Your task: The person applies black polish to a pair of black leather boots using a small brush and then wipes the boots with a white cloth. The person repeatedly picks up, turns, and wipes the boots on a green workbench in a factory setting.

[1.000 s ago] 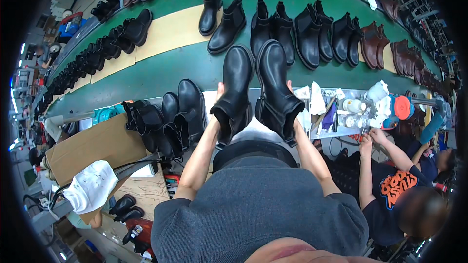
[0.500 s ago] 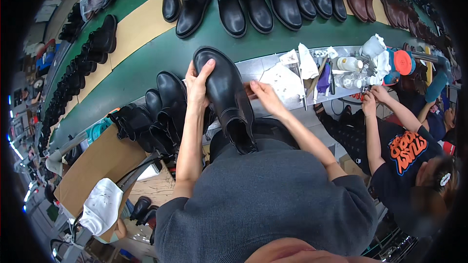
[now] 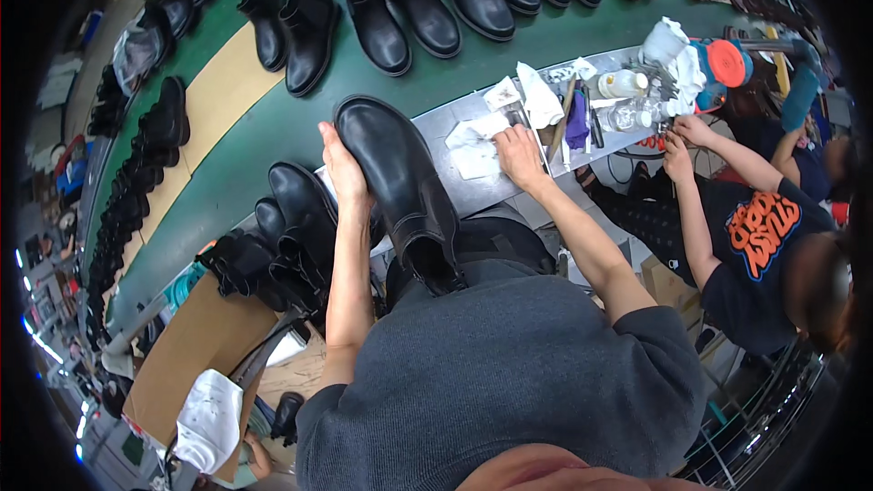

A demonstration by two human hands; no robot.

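L hand (image 3: 341, 168) is wrapped round the side of the black boot (image 3: 400, 186), fingers up by the toe, thumb side hidden, so it's clamped on the boot. The boot lies tilted on the edge of the grey bench (image 3: 473, 186), toe pointing away, its open top down by the person's tummy.

R hand (image 3: 520, 153) lies fingers-down on a white cloth (image 3: 477, 141) on the bench, just beside the boot. Can't tell if the fingers are pinching the cloth or only pressing on it.

To do this bit well, I think: keep the L hand firm so the boot won't roll, and grab the whole cloth, not just a corner. Mind the other rags, tools (image 3: 573, 118) & bottles (image 3: 627, 82) close by, easy to knock. More black boots (image 3: 300, 218) sit right by the L arm, so keep that elbow in. A co-worker's hands (image 3: 677, 141) are busy further along the bench.
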